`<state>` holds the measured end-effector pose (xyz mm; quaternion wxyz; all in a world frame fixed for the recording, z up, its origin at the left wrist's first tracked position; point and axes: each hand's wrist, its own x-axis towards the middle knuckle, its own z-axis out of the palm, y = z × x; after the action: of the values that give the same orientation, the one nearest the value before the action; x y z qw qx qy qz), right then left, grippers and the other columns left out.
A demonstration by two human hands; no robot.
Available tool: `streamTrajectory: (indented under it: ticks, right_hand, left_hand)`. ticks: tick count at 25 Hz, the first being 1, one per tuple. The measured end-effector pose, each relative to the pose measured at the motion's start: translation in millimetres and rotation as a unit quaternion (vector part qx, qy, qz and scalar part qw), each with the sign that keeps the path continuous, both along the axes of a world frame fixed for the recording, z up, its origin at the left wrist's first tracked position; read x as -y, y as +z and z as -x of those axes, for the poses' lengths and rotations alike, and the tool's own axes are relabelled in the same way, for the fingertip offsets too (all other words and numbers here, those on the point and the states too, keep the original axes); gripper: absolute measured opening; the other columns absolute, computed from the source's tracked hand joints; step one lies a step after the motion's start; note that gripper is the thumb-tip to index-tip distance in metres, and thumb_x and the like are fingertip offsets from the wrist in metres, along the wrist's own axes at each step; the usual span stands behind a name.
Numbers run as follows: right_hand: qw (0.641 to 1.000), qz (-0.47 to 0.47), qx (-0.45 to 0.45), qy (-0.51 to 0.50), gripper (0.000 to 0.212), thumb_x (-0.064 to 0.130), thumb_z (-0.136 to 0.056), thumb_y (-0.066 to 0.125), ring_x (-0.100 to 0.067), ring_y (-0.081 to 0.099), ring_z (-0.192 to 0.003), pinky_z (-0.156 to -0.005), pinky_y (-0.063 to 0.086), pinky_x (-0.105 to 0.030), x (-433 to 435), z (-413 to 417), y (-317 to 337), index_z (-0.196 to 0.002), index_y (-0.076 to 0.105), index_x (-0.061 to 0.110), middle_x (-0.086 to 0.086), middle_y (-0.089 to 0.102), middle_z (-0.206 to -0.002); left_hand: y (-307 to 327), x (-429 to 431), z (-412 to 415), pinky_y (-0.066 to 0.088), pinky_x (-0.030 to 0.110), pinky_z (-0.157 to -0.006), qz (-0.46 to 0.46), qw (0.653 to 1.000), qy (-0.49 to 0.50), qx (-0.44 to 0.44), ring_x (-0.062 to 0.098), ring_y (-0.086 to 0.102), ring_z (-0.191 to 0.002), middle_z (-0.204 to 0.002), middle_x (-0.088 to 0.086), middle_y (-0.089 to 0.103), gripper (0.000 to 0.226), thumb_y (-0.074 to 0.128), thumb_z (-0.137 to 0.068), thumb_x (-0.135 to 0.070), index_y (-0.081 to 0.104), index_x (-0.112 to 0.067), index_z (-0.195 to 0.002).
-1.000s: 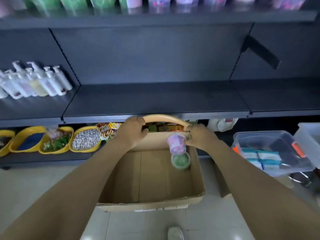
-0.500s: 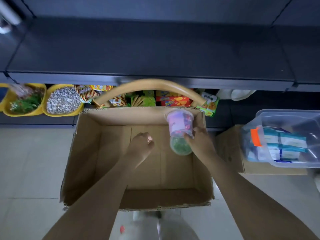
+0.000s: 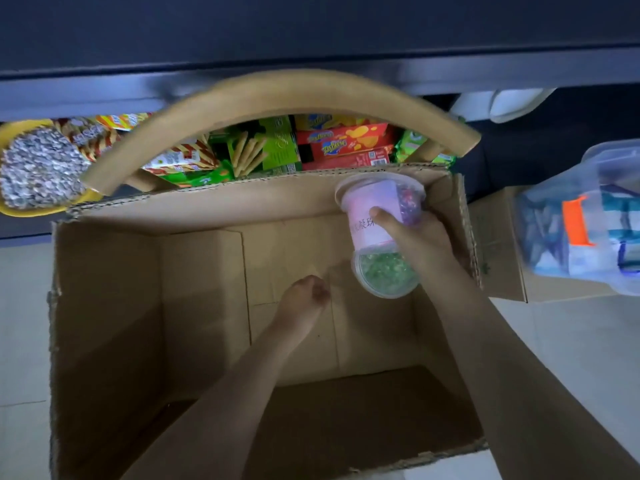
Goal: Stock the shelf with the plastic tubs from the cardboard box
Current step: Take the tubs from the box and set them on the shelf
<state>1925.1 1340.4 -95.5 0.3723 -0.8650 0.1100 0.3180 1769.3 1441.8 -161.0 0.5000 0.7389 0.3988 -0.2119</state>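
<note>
Gripping the pink tub (image 3: 375,209) at the far right of the box (image 3: 114,306), the right hand (image 3: 420,242) has its thumb across the label and its fingers behind, so the hold looks firm; a green tub (image 3: 386,273) sits just under it, touching or stacked beneath, and whether the hand carries both I cannot tell. The left hand (image 3: 304,294) hangs lower in the middle of the box, loosely curled and holding nothing. These two tubs seem to be the last ones, since the rest of the box floor shows bare. To do the lift well, I would bring the left hand under the green tub, so that the pair rises as one and the lower tub does not drop away. Straight up first, then far toward the shelf (image 3: 311,77). A curved cardboard flap (image 3: 277,95) arches over the far wall of the box and lies right in that path, so the tubs should clear it high. Beyond it stand snack packs (image 3: 343,143); a yellow tray (image 3: 38,168) is far left, a clear bin (image 3: 595,216) to the right.
</note>
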Motion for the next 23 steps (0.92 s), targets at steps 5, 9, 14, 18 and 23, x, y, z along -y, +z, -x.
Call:
streamTrajectory:
  ticks: [5,9,14,18,23]
  right_hand:
    - [0.993,-0.056,0.037,-0.092,0.071,0.071,-0.051,0.065,-0.017,0.066,-0.096,-0.089,0.054,-0.043,27.4,35.3,30.6,-0.106,0.063,0.027,0.006,0.069,-0.101]
    - [0.99,-0.036,0.059,-0.124,0.081,0.073,-0.049,0.057,-0.011,0.064,-0.091,-0.079,0.053,-0.034,58.0,79.5,69.9,-0.113,0.059,0.023,0.006,0.067,-0.097]
    - [0.987,-0.013,0.08,-0.137,0.076,0.068,-0.046,0.056,-0.006,0.062,-0.09,-0.069,0.045,-0.023,85.6,98.9,80.3,-0.108,0.059,0.024,0.011,0.067,-0.092]
    - [0.991,0.002,0.086,-0.106,0.078,0.069,-0.042,0.053,0.005,0.056,-0.084,-0.062,0.039,-0.013,84.1,98.8,71.8,-0.109,0.054,0.029,0.016,0.062,-0.09]
    - [0.99,-0.032,0.07,-0.116,0.077,0.069,-0.048,0.06,-0.008,0.062,-0.091,-0.073,0.049,-0.026,75.7,103.0,59.7,-0.112,0.056,0.027,0.01,0.065,-0.096]
  left_hand:
    - [-7.8,12.5,-19.9,0.038,0.003,-0.059,0.083,0.991,0.086,0.06,0.012,0.055,-0.087,-0.097,0.002,0.061,0.021,0.056,-0.089,-0.008,0.061,-0.003,-0.109]
    - [-1.4,16.2,-43.9,0.041,-0.003,-0.058,0.17,0.976,0.107,0.087,0.002,0.058,-0.08,-0.094,-0.008,0.06,0.026,0.061,-0.089,-0.016,0.057,-0.011,-0.114]
    - [-6.1,16.2,-62.2,0.052,0.018,-0.07,0.264,0.953,0.105,0.11,0.011,0.066,-0.084,-0.09,-0.009,0.066,0.013,0.061,-0.089,-0.017,0.061,-0.022,-0.1]
    - [-6.7,19.3,-59.7,0.053,0.014,-0.054,0.279,0.941,0.166,0.096,0.004,0.068,-0.066,-0.091,-0.004,0.064,0.027,0.061,-0.089,-0.014,0.056,-0.006,-0.114]
    - [3.9,2.9,-35.1,0.056,0.02,-0.053,0.232,0.94,0.241,0.069,0.007,0.067,-0.066,-0.093,0.001,0.065,0.023,0.062,-0.088,-0.017,0.06,-0.009,-0.109]
